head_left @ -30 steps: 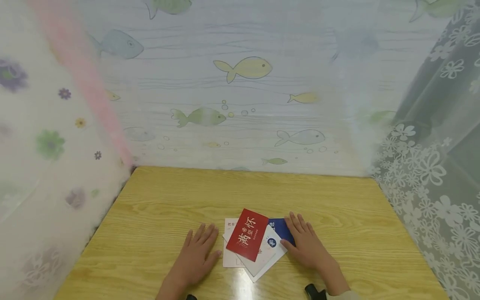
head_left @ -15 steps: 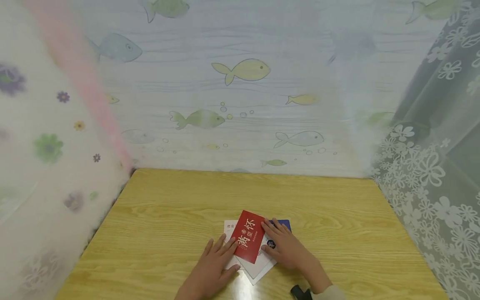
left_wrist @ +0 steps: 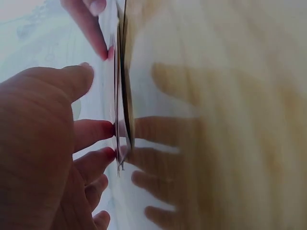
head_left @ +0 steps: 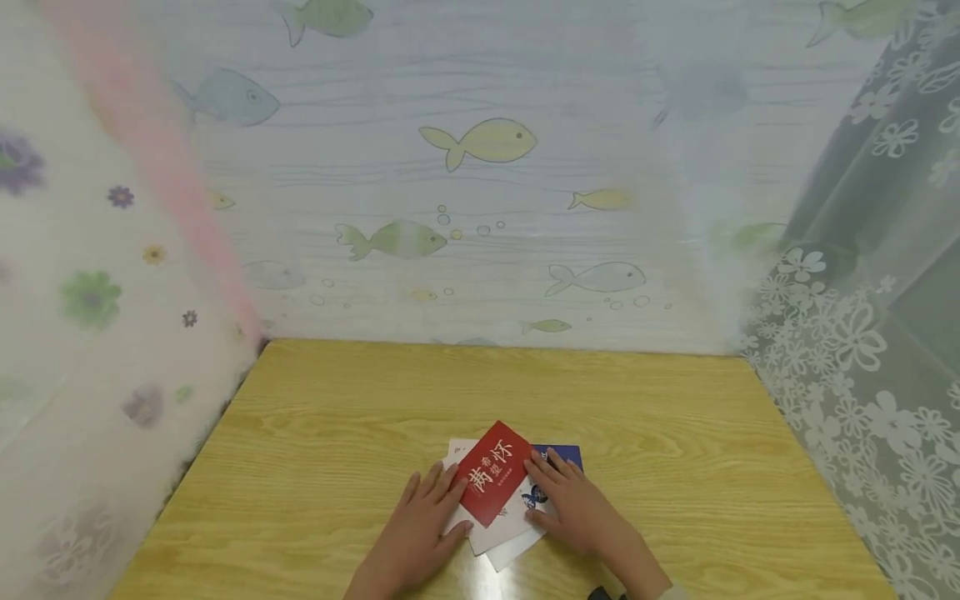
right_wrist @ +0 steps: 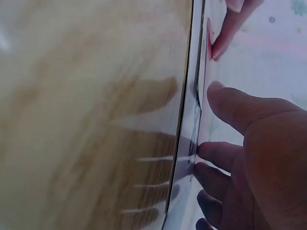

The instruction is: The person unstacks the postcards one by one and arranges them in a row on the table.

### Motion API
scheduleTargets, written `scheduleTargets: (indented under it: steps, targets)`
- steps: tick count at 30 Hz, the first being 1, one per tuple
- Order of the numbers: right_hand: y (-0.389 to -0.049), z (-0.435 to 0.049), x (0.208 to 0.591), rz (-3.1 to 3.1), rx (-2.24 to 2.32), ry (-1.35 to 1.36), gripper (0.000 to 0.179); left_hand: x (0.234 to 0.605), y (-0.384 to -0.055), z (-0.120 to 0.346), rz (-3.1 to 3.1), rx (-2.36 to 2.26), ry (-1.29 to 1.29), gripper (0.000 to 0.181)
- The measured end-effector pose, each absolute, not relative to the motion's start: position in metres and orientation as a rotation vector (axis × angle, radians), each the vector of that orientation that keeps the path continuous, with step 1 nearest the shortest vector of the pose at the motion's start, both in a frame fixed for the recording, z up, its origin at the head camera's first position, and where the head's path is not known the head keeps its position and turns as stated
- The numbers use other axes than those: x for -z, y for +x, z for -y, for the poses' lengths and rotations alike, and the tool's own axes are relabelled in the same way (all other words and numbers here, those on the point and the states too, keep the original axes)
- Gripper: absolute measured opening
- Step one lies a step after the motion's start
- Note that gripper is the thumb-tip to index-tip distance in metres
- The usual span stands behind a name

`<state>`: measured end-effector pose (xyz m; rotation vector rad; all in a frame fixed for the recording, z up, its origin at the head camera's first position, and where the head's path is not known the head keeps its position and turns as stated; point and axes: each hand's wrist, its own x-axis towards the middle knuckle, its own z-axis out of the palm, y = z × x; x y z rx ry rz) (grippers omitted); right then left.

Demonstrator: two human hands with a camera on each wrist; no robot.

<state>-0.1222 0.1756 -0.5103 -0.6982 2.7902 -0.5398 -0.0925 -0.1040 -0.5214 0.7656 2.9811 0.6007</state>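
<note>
A red card (head_left: 492,473) with pale lettering lies on top of a loose pile of cards on the table. Under it are white cards (head_left: 487,540), and a dark blue card (head_left: 570,455) shows at the right. My left hand (head_left: 422,527) rests at the pile's left side, fingertips touching the red card's left edge. On the other side my right hand (head_left: 577,505) lies over the white and blue cards, its fingertips at the red card's right edge. Both wrist views show the stack edge-on, with the left fingers (left_wrist: 96,160) and right fingers (right_wrist: 216,177) extended against its upper face.
The wood-grain table (head_left: 337,400) is glossy and reflects the hands. A fish-patterned sheet (head_left: 480,208) hangs behind it, a flowered cloth (head_left: 97,375) stands at the left, and a lace curtain (head_left: 847,350) hangs at the right.
Both hands have moved inward onto the cards from either side. The red card has turned clockwise, and the white cards beneath have shifted. The right hand has come off the blue card's outer edge.
</note>
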Motion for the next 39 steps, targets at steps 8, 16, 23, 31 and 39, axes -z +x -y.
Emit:
scheduleTargets:
  steps: [8,16,23,31,39]
  targets:
    - [-0.105,-0.176,0.505,-2.754,0.512,-0.694,0.067,0.524,-0.101,0.106,-2.972,-0.612,0.721,0.069]
    - [-0.103,-0.180,0.498,-2.777,0.588,-0.781,0.047,0.523,-0.111,0.109,-2.948,-0.609,0.686,0.075]
    - [-0.121,-0.192,0.498,-2.729,0.788,-0.808,0.059,0.524,-0.122,0.115,-2.939,-0.619,0.671,0.087]
    - [-0.160,-0.203,0.509,-2.632,0.883,-0.850,0.100,0.523,-0.133,0.125,-2.932,-0.635,0.584,0.101]
    - [-0.177,-0.206,0.512,-2.593,0.834,-0.903,0.108,0.522,-0.133,0.125,-2.893,-0.701,0.572,0.097]
